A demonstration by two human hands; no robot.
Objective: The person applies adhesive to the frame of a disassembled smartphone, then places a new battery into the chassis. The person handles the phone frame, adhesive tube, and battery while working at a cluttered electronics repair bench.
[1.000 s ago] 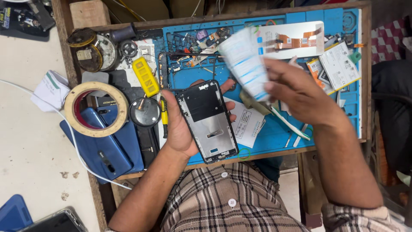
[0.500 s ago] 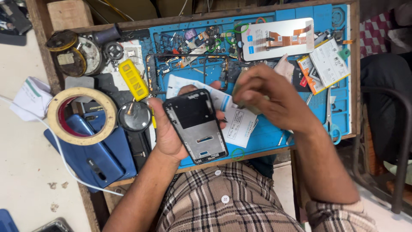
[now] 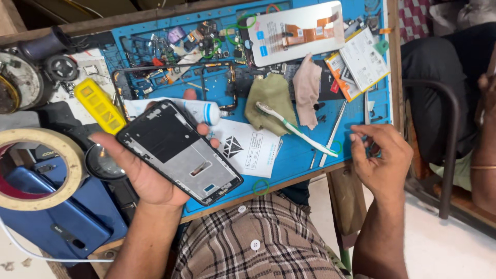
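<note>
My left hand [image 3: 142,173] holds a black phone frame [image 3: 178,151] with its open inside facing up, over the near edge of the blue work mat [image 3: 305,150]. My right hand [image 3: 382,160] hovers at the mat's right edge with fingers loosely curled and nothing visible in it. A white-and-green toothbrush [image 3: 297,130] lies on the mat between the hands, its head on an olive cloth [image 3: 271,101]. A phone display panel [image 3: 295,32] with an orange flex cable lies face down at the back of the mat.
A white tube [image 3: 199,110] and a paper leaflet [image 3: 250,150] lie behind the phone frame. A yellow block [image 3: 99,106], a tape roll [image 3: 39,168] and a blue phone cover [image 3: 62,222] sit left. A pink cloth [image 3: 307,90], small parts and another person's arm [image 3: 485,155] are at right.
My right hand has left the middle of the mat and drawn back to the mat's right edge, uncovering the toothbrush and cloths. The left hand still holds the phone frame, and the view has closed in.
</note>
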